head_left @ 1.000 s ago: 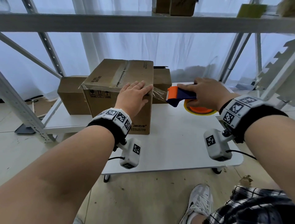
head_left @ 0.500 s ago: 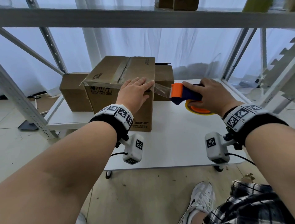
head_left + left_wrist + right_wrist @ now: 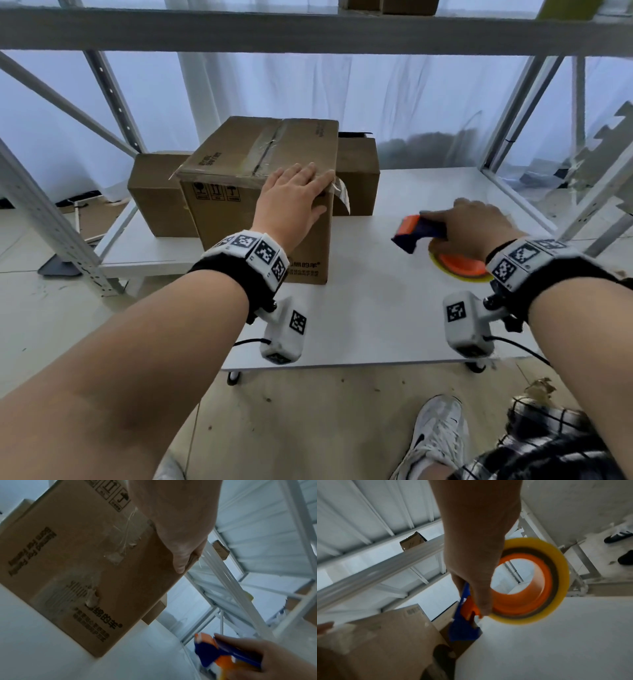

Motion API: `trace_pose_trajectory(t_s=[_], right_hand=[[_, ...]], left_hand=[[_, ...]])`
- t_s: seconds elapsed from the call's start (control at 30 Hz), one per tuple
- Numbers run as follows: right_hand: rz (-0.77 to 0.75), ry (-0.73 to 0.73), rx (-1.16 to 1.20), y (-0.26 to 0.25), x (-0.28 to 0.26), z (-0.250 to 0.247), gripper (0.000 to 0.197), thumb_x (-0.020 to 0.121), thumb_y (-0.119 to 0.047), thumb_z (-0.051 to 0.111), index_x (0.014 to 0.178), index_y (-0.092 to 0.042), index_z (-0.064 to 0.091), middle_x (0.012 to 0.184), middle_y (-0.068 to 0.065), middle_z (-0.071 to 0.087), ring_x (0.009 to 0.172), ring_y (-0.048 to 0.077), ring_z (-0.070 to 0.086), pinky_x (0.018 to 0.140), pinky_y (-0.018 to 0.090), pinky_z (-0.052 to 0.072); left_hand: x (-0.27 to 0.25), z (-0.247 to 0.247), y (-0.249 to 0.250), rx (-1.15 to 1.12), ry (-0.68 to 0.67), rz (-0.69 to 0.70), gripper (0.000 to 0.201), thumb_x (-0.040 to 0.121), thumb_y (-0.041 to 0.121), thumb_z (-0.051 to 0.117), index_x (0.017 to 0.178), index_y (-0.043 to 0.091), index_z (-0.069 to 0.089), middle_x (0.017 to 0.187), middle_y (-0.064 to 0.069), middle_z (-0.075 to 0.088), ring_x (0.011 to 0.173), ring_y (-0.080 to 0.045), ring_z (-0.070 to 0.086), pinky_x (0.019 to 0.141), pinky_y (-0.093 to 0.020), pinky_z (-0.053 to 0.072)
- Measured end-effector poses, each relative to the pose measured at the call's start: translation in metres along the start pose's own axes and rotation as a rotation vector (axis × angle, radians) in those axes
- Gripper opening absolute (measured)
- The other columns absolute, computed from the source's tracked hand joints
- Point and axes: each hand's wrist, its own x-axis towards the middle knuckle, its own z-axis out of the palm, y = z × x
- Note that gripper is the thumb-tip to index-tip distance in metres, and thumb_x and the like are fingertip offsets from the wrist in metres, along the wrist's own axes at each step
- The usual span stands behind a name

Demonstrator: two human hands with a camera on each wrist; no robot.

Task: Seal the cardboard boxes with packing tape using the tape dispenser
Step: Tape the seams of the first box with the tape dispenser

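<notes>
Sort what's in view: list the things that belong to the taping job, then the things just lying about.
In the job:
- front cardboard box, left hand flat on its top
- loose tape end at the box's corner
- tape dispenser, gripped by the right hand

Just lying about:
- shelf frame
- white curtain
- shoe

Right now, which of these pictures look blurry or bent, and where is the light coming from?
Head view: fairly sharp, but the grey metal shelf beam bows from the wide lens; daylight glows through the white curtain behind. Left wrist view: dim, and the orange and blue tape dispenser smears in the right hand. Right wrist view: the yellow tape roll has soft, blurred edges.
</notes>
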Motion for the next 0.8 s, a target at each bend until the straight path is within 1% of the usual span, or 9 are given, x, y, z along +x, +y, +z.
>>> trace_pose_trajectory(t_s=[0.1,0.2,0.33,0.43,0.53,0.6,0.67,0.73,0.8], right_hand=[[0.01,0.041,0.401,-0.016,0.015,-0.005,0.063,0.084,-0.038,0.067,0.142,-0.037,0.042,0.107,0.005,0.049,0.11,0.027,0.051,0.086,0.032,0.038],[-0.005,0.019,0.578,-0.03,0.026,-0.004,0.065,0.082,-0.037,0.072,0.141,-0.027,0.045,0.129,0.003,0.057,0.115,0.022,0.052,0.089,0.026,0.036],[0.057,-0.017,0.78,-0.038,0.031,0.008,0.067,0.082,-0.037,0.072,0.142,-0.024,0.045,0.131,0.004,0.056,0.112,0.021,0.053,0.09,0.026,0.037],[0.156,0.012,1.005,-0.036,0.03,0.022,0.067,0.082,-0.037,0.072,0.142,-0.023,0.045,0.119,0.006,0.059,0.095,0.018,0.055,0.085,0.029,0.044],[0.258,-0.028,1.216,-0.035,0.029,0.042,0.067,0.083,-0.038,0.071,0.141,-0.02,0.043,0.098,0.008,0.063,0.076,0.018,0.059,0.066,0.027,0.048],[0.327,-0.087,1.324,-0.034,0.028,0.059,0.065,0.082,-0.041,0.071,0.135,-0.011,0.047,0.093,0.011,0.066,0.075,0.02,0.061,0.066,0.032,0.051],[0.37,-0.149,1.333,-0.033,0.027,0.075,0.058,0.083,-0.046,0.068,0.12,-0.002,0.056,0.091,0.012,0.068,0.076,0.023,0.062,0.067,0.036,0.05],[0.399,-0.184,1.321,-0.032,0.027,0.09,0.051,0.084,-0.046,0.066,0.109,-0.001,0.062,0.089,0.012,0.068,0.076,0.025,0.06,0.065,0.034,0.048],[0.412,-0.198,1.3,-0.029,0.028,0.101,0.049,0.083,-0.045,0.068,0.106,-0.002,0.062,0.089,0.013,0.068,0.078,0.028,0.062,0.068,0.036,0.05]], left_hand=[[-0.001,0.001,0.001,0.0,0.013,-0.006,0.053,0.098,0.034,0.047,0.147,0.035,0.027,0.154,0.001,0.03,0.143,-0.02,0.024,0.117,-0.036,0.01],[-0.002,0.001,0.0,0.016,0.015,-0.004,0.051,0.1,0.032,0.043,0.148,0.036,0.026,0.154,0.002,0.03,0.143,-0.019,0.024,0.117,-0.036,0.01],[-0.002,0.001,-0.001,0.037,0.03,0.007,0.05,0.101,0.031,0.042,0.148,0.035,0.027,0.153,0.002,0.032,0.142,-0.02,0.027,0.117,-0.037,0.013],[-0.003,0.003,-0.002,0.05,0.04,0.022,0.05,0.1,0.031,0.042,0.148,0.034,0.027,0.153,0.0,0.033,0.141,-0.022,0.028,0.116,-0.038,0.015],[-0.003,0.006,-0.002,0.064,0.054,0.03,0.05,0.101,0.03,0.042,0.148,0.033,0.027,0.152,-0.001,0.035,0.141,-0.023,0.029,0.116,-0.039,0.014],[-0.003,0.007,-0.002,0.067,0.059,0.027,0.05,0.101,0.03,0.042,0.148,0.033,0.027,0.152,-0.001,0.035,0.141,-0.023,0.029,0.116,-0.038,0.013],[-0.003,0.008,-0.001,0.065,0.06,0.02,0.05,0.1,0.029,0.042,0.148,0.032,0.027,0.152,-0.002,0.035,0.141,-0.023,0.029,0.116,-0.039,0.013],[-0.003,0.007,-0.001,0.067,0.066,0.019,0.05,0.1,0.029,0.044,0.148,0.032,0.028,0.151,-0.002,0.036,0.14,-0.024,0.03,0.116,-0.039,0.014],[-0.002,0.006,0.001,0.077,0.066,0.026,0.05,0.1,0.029,0.044,0.148,0.032,0.028,0.151,-0.002,0.037,0.14,-0.024,0.031,0.116,-0.04,0.015]])
